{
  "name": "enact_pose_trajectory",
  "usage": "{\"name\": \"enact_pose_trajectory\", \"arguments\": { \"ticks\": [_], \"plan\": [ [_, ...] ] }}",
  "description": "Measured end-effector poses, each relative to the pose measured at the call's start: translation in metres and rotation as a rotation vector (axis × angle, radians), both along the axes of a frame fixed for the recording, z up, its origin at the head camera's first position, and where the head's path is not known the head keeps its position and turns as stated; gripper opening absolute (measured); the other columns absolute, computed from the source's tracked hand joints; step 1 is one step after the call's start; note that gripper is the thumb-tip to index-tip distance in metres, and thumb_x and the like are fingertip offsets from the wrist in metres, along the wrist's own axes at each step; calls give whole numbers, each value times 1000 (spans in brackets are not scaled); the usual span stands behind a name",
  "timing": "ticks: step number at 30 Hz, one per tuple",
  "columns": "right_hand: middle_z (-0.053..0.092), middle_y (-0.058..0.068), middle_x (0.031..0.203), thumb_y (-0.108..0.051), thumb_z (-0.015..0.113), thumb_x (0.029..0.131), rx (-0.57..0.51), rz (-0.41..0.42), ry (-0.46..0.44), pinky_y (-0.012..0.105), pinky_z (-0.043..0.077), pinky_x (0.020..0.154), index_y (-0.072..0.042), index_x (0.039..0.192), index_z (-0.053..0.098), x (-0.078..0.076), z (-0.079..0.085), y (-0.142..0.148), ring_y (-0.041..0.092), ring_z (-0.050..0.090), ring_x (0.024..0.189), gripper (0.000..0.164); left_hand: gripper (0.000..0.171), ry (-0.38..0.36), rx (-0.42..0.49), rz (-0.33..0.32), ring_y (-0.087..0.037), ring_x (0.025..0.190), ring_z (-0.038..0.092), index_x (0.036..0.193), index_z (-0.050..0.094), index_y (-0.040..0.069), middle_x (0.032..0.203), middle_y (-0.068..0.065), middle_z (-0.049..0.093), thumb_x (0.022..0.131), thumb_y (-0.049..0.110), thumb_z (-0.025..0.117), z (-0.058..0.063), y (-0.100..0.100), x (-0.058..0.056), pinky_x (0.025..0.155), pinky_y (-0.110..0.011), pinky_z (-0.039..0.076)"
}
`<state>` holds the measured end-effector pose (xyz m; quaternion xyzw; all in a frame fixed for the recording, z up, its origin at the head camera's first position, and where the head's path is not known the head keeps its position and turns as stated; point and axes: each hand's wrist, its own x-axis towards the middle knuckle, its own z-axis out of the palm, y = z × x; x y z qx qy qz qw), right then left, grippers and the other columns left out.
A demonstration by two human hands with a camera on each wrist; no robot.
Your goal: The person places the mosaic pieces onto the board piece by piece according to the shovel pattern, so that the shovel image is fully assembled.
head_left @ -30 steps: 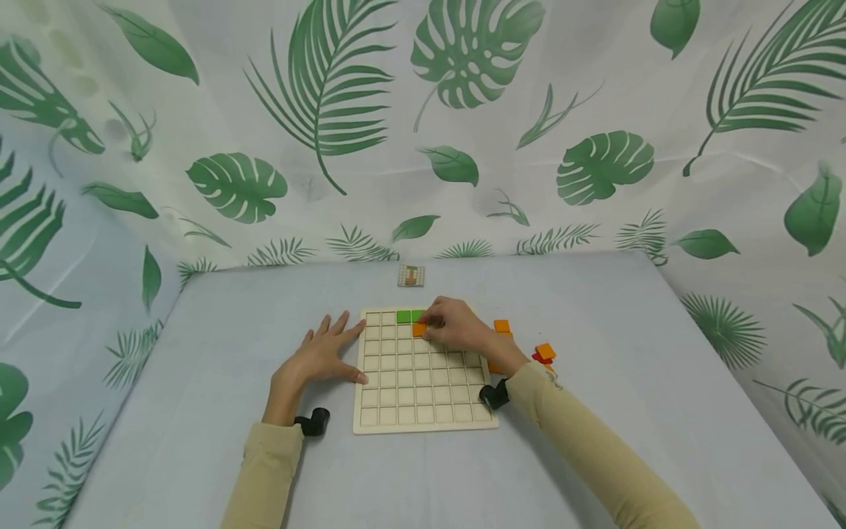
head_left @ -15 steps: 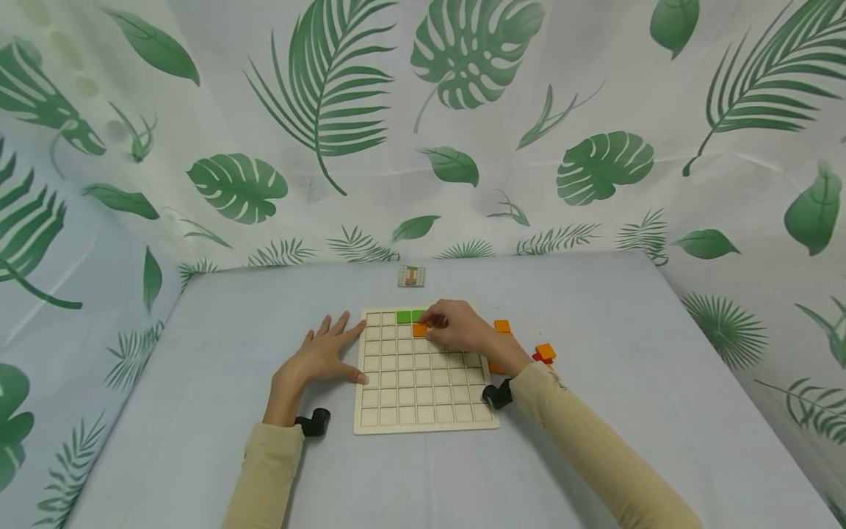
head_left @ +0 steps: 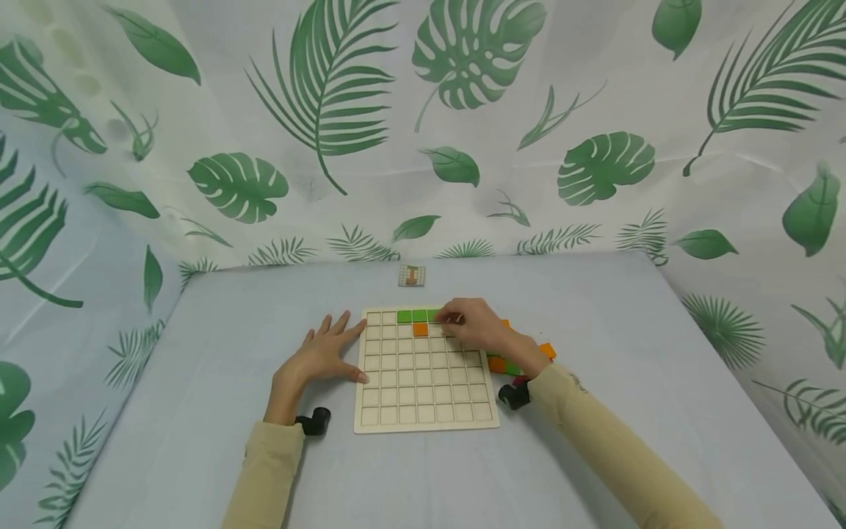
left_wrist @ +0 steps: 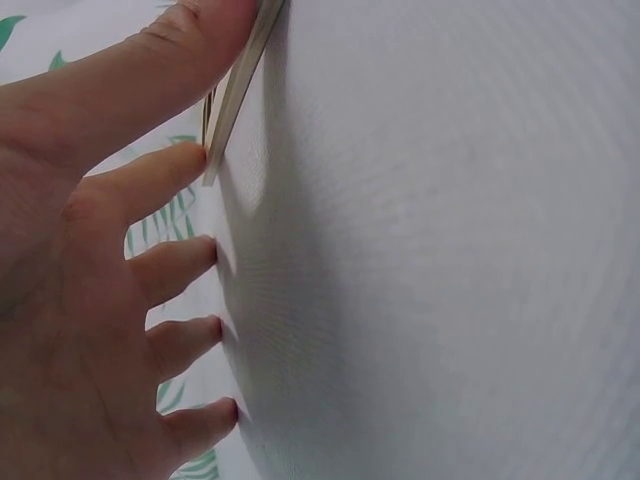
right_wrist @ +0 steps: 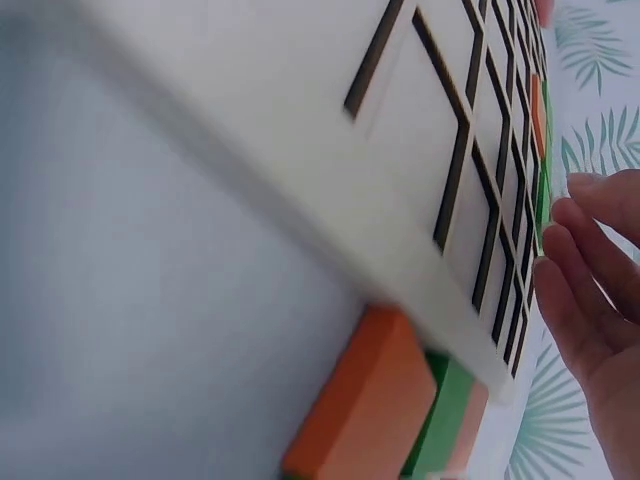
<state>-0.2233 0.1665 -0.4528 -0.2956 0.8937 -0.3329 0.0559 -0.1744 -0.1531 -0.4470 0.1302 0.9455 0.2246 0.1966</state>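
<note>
A cream grid board (head_left: pixel 424 397) lies on the table. In its back row sit green square tiles (head_left: pixel 412 317), with one orange tile (head_left: pixel 420 330) in the row below. My right hand (head_left: pixel 477 325) is over the back right of the board, its fingertips right at the rightmost visible green tile (head_left: pixel 432 316). In the right wrist view no tile shows between the fingers (right_wrist: pixel 585 285). At the board's left edge my left hand (head_left: pixel 320 358) lies spread, thumb and index finger touching the edge (left_wrist: pixel 236 100); its other fingertips rest on the cloth.
Loose orange tiles (head_left: pixel 497 364) and green tiles (head_left: pixel 512 368) lie right of the board, partly hidden by my right forearm. Another orange tile (head_left: pixel 548 351) sits farther right. Behind the board is a small pattern card (head_left: pixel 412 275). A leaf-print curtain (head_left: pixel 449 165) stands at the back.
My right hand has shifted right along the board's back row, uncovering more green tiles there and the whole orange tile. The left hand has stayed in place.
</note>
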Motion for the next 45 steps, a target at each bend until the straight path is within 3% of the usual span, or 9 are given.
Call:
{"name": "enact_pose_trajectory", "arguments": {
  "ticks": [8, 24, 29, 36, 45],
  "plan": [
    [75, 10, 107, -4, 69, 96, 33, -31, -25, 33, 56, 77, -2, 112, 76, 7, 6, 23, 20, 66, 89, 17, 107, -7, 2, 8, -53, 156, 2, 163, 29, 13, 171, -24, 10, 78, 42, 88, 0, 1, 5, 122, -73, 6],
    [73, 9, 104, -6, 73, 93, 116, -119, 4, 34, 54, 78, -1, 113, 76, 7, 3, 66, 19, 59, 85, 21, 109, -4, -11, 8, -53, 156, 0, 164, 28, 13, 171, -24, 9, 78, 44, 88, 3, 0, 1, 122, -73, 6],
    [69, 10, 105, -10, 77, 92, 138, -88, -44, 29, 48, 73, -1, 116, 75, 7, 0, 71, 18, 55, 84, 26, 109, -6, -4, 14, -53, 156, 0, 163, 29, 13, 171, -24, 9, 77, 43, 88, 3, -1, 2, 122, -73, 5],
    [68, 8, 107, -14, 77, 92, 191, -95, -120, 31, 49, 78, -2, 116, 75, 11, 2, 71, 19, 57, 89, 26, 109, 1, -8, 11, -53, 156, 1, 163, 30, 13, 171, -24, 10, 77, 44, 88, -1, 0, 3, 122, -73, 6],
    [69, 6, 99, -8, 75, 92, 144, -115, -126, 34, 51, 79, -4, 108, 71, 11, 1, 71, 19, 56, 85, 17, 108, 3, -4, 10, -52, 156, 0, 163, 30, 14, 171, -23, 10, 77, 44, 88, -1, 2, 3, 123, -73, 6]
  ]
}}
